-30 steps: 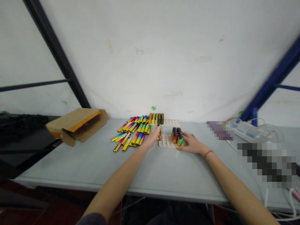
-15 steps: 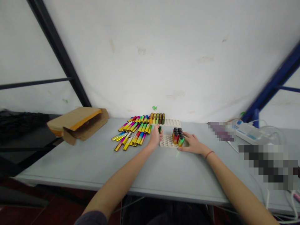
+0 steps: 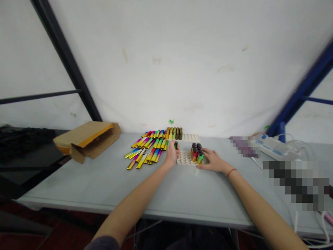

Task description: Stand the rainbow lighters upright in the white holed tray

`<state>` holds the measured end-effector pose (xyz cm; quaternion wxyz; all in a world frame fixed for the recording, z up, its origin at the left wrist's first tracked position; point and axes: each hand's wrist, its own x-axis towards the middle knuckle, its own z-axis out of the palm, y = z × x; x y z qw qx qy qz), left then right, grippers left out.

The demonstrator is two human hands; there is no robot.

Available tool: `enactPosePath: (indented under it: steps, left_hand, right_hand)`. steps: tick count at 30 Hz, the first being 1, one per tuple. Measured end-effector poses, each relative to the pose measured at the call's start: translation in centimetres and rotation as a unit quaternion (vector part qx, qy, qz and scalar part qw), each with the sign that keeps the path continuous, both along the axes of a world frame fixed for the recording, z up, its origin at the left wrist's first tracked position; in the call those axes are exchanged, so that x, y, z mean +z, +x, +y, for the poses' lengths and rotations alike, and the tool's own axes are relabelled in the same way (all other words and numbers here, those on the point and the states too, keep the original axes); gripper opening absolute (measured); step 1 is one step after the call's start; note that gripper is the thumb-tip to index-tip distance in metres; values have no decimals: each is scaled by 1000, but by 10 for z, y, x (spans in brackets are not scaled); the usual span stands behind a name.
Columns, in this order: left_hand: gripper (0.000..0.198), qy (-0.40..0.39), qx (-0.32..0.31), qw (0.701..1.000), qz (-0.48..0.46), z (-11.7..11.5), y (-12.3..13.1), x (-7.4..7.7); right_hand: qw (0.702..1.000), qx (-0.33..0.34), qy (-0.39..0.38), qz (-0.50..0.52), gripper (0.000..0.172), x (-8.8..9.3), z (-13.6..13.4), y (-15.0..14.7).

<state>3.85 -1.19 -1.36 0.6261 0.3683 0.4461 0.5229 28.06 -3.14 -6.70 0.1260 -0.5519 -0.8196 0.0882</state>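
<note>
My left hand (image 3: 171,154) is out over the counter (image 3: 104,180), its fingers closed around one lighter (image 3: 176,144) that stands up out of my grip, dark cap on top. It sits just at the left edge of the white tray (image 3: 185,158), touching or nearly touching it; I cannot tell which.

My right hand (image 3: 213,160) lies at the tray's right side. Its fingers are spread and relaxed, gripping nothing, with the fingertips against the tray's edge and close to the block of lighters (image 3: 197,152) standing upright in the tray's right part. The tray's left holes show bare. A red string (image 3: 231,171) circles my right wrist.

Just left of my left hand lies the pile (image 3: 148,147) of rainbow-coloured lighters, flat on the counter in loose rows. Behind it, near the wall (image 3: 182,69), a short row of lighters (image 3: 174,132) stands upright, and beside that row lies a second tray (image 3: 191,137).

Well to the left an open cardboard box (image 3: 85,139) lies on its side at the counter's far corner. To the right, a white power strip (image 3: 275,147) with cables sits near a blue post (image 3: 299,97). A dark post (image 3: 70,66) leans at the left.
</note>
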Motion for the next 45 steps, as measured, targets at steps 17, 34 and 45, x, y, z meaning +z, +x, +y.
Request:
enactPosePath:
  steps: [17,34,45]
  left_hand:
    - [31,165,-88,977,100,2,-5,-3]
    - [24,442,-201,806,340,-5,-1,-16]
    - [19,458,-119,803,362,-8,6,-28]
  right_hand:
    - [1000,1,-8,-2,100,4,-1,-1]
    - [1000,5,-8,-13,92,3,0,0]
    - [1000,5,1,-22,90,5,-1,-1]
